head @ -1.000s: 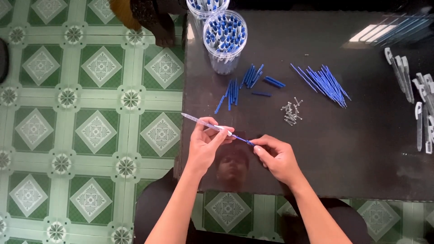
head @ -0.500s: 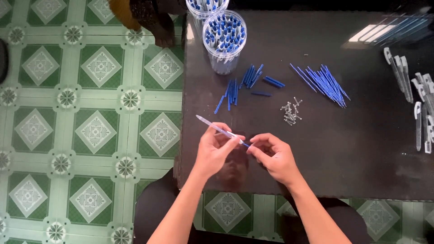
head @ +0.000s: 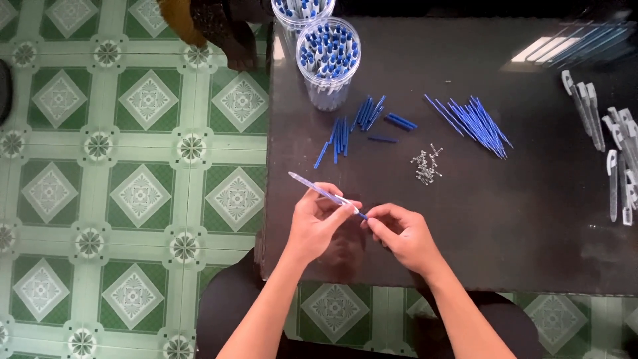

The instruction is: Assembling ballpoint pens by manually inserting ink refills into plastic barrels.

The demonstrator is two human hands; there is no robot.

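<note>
Lower centre of frame: left hand (head: 318, 223) pinches clear pen barrel (head: 323, 193); right hand (head: 403, 234) fingertips closed on its blue tip, above dark table (head: 531, 219).

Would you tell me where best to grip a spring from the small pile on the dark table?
Probably pinch one stray spring at the pile's upper edge, across its middle, from above. Those there lie flat and apart; the pile's centre looks tangled.
</note>
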